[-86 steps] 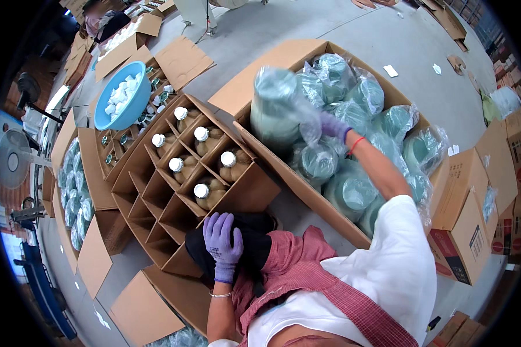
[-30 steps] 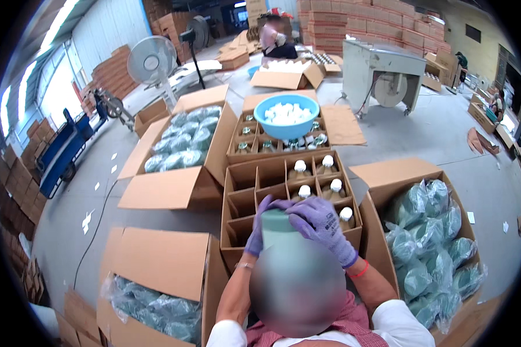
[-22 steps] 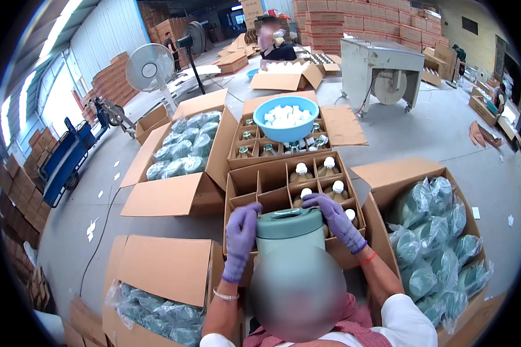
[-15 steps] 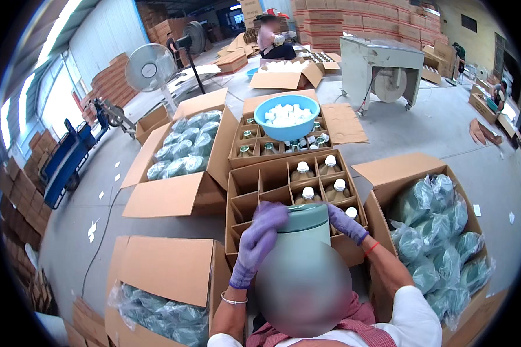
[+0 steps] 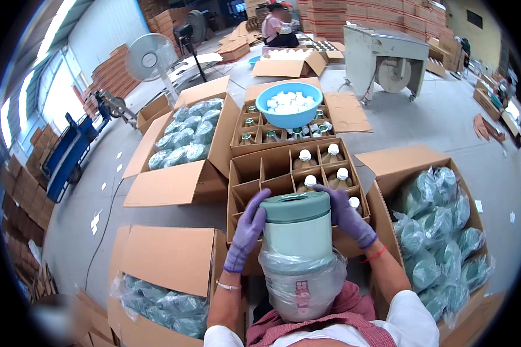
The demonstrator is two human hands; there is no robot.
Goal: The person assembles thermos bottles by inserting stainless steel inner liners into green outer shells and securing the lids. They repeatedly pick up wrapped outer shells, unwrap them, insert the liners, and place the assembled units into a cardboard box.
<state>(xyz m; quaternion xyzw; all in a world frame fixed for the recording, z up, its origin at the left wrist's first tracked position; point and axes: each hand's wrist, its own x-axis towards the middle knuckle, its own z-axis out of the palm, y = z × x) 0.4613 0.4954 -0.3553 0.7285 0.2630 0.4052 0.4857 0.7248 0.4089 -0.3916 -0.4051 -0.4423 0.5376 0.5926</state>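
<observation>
A pale green jar with a darker green lid [image 5: 297, 231] is held upright in front of me, its clear plastic bag [image 5: 301, 283] pushed down around its lower half. My left hand [image 5: 246, 229], in a purple glove, grips the jar's left side near the lid. My right hand [image 5: 346, 214], also gloved, grips the right side. Just beyond the jar stands a cardboard box with dividers [image 5: 266, 173] holding several white-capped bottles [image 5: 305, 156].
An open box of bagged green jars [image 5: 440, 231] stands at my right, two more at left [image 5: 182, 139] and lower left [image 5: 156, 301]. A blue bowl of white caps [image 5: 289, 104] rests on a farther divider box. A fan, a machine and a seated person are beyond.
The jar came up from the right-hand box to in front of me. Both hands have worked the plastic bag down off its lid and upper body.
</observation>
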